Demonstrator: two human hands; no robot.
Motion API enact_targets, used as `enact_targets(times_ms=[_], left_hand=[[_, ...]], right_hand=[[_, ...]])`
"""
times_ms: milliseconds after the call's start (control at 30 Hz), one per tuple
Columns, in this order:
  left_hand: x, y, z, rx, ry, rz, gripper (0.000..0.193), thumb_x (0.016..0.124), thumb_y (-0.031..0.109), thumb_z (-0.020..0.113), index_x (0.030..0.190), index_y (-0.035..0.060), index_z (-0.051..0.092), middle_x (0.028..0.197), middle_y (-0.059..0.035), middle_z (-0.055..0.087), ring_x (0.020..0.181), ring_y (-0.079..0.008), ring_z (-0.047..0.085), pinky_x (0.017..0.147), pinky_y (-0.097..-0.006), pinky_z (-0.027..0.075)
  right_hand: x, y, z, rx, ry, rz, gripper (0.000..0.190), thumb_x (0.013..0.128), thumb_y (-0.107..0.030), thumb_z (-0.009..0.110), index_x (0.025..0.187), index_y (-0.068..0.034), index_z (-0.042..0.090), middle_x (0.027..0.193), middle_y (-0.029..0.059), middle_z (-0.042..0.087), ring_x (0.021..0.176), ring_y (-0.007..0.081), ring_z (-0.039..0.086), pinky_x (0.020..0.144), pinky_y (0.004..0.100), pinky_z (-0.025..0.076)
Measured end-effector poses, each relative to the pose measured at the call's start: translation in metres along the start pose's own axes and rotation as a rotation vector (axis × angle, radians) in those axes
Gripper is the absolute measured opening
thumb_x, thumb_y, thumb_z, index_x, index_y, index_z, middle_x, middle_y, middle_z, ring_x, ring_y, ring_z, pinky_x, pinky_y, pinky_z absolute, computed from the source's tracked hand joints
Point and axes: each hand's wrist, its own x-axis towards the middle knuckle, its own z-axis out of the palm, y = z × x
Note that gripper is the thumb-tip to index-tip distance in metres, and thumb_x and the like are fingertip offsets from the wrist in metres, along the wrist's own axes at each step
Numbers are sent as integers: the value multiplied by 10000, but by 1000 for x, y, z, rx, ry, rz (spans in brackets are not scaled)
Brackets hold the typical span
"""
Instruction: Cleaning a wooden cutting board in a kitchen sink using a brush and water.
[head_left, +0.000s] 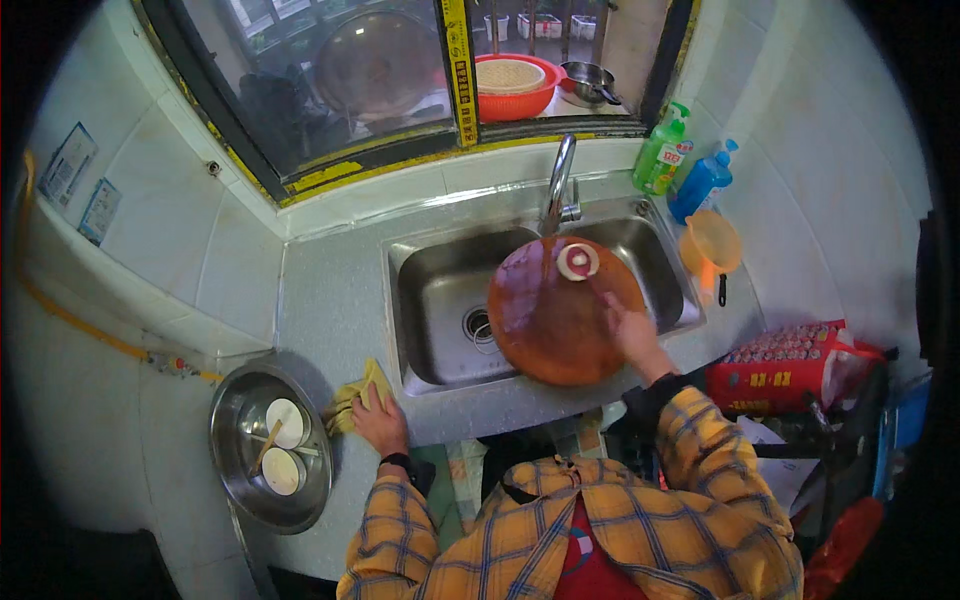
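Note:
A round wooden cutting board (559, 330) lies wet and shiny across the divider of the stainless steel double sink, overhanging both basins. My right hand (636, 337) grips the pink handle of a round scrubbing brush (578, 262), whose whitish head rests on the board's far part. On the counter left of the sink, my left hand (382, 424) has its fingers on a crumpled yellow cloth (346, 401). The sink's left basin (439, 300) shows a drain with a white ring-like thing by it. Above the board stands a chrome faucet (559, 184); no running water is visible.
A steel bowl (232, 480) with white dishes and chopsticks stands at the counter's left. Right of the sink are a green pump bottle (660, 161), a blue pump bottle (701, 184) and an orange dipper (712, 244). A red bag (772, 367) lies at the right.

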Motion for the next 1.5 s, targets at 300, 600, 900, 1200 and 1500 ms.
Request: enact_targets(times_ms=[300, 600, 900, 1200, 1500], left_hand=[[1, 0, -4, 27, -25, -42, 456, 838, 356, 512, 1268, 207, 487, 1214, -220, 437, 1043, -390, 449, 848, -495, 380], [1, -3, 4, 10, -29, -37, 463, 840, 381, 512, 1274, 225, 483, 1222, -200, 432, 1048, -374, 448, 852, -483, 368], [2, -1, 0, 10, -34, -55, 462, 835, 370, 511, 1274, 228, 484, 1216, -202, 440, 1077, -387, 436, 858, -499, 373], [0, -1, -3, 16, -49, -76, 459, 845, 372, 504, 1274, 210, 478, 1227, -208, 422, 1077, -384, 426, 864, -490, 360], [-1, -3, 1, 37, -31, -44, 460, 847, 365, 516, 1275, 203, 473, 1233, -205, 420, 1076, -382, 427, 867, -487, 358]], right_hand=[[-13, -46, -15, -50, 6, -424, 367, 885, -266, 447, 1242, -222, 518, 616, 101, 606, 482, 278, 578, 431, 449, 444], [32, -28, 12, -12, -73, -132, 344, 911, -291, 423, 1223, -179, 517, 713, 162, 630, 621, 360, 602, 573, 485, 475], [64, -50, -10, -64, -116, -356, 373, 885, -287, 472, 1237, -170, 508, 674, 145, 622, 578, 328, 603, 520, 484, 466], [94, -97, -25, -53, -290, -388, 288, 915, -302, 403, 1136, -198, 556, 788, 141, 649, 677, 353, 622, 606, 491, 494], [106, -94, -32, 40, -239, -298, 267, 898, -268, 426, 1097, -179, 579, 813, 140, 646, 741, 333, 627, 660, 447, 501]])
